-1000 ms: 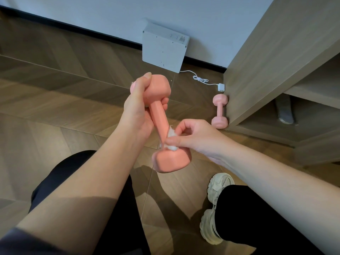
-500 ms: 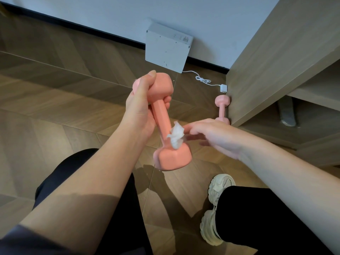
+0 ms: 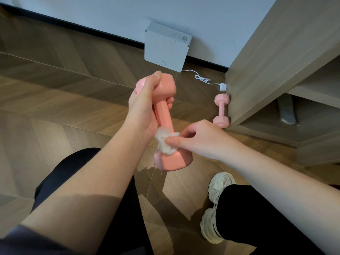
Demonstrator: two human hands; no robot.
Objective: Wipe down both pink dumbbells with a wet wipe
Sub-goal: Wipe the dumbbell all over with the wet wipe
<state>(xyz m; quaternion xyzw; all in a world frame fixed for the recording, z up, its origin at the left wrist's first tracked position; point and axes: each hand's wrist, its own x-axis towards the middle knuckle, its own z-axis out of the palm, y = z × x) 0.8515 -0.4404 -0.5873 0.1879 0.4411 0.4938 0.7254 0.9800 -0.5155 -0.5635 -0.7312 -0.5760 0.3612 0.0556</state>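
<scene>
mid-frame: left hand [image 3: 142, 105] clenched round upper head of held dumbbell [image 3: 164, 116], tilted, off the floor. right hand [image 3: 197, 138] pinches crumpled wet wipe [image 3: 165, 140] against the handle's base, just above lower head. second dumbbell [image 3: 222, 111] lies on floor [image 3: 55, 111], right of centre, touching cabinet [image 3: 266, 61].

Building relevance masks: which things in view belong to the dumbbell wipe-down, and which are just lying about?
Job: held dumbbell, gripped by the left hand; wet wipe, pinched by the right hand against that dumbbell's near end; second dumbbell on the floor beside the cabinet.
Lying about: white box against the wall; white cable with its adapter.
</scene>
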